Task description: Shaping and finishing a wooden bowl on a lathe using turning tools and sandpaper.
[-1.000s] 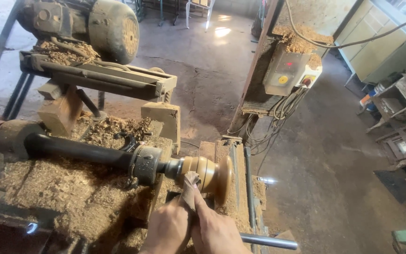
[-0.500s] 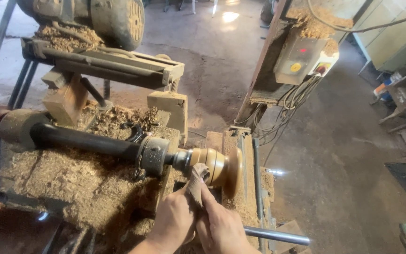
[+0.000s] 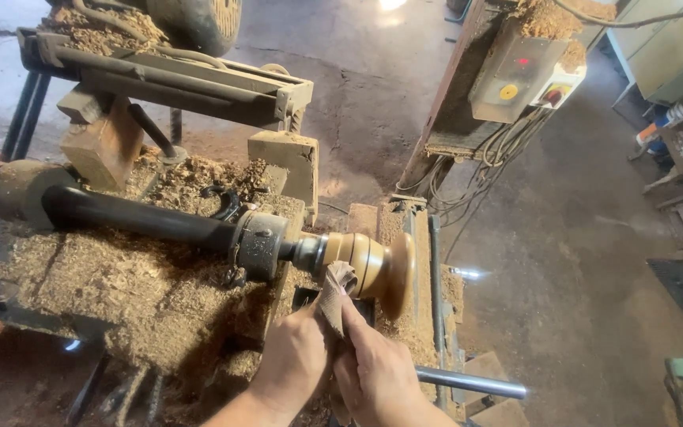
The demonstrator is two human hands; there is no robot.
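Wooden turned piece (image 3: 373,265) on lathe, just above both hands (image 3: 333,364), which pinch sandpaper strip (image 3: 335,291) vs. it.

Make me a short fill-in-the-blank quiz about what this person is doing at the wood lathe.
1. Both hands, left hand and right hand, press a folded piece of ____ against the wooden piece.
2. The wooden piece is mounted on the end of a dark metal ____.
3. The bench under the lathe is covered in wood ____.

Missing words: sandpaper; shaft; shavings
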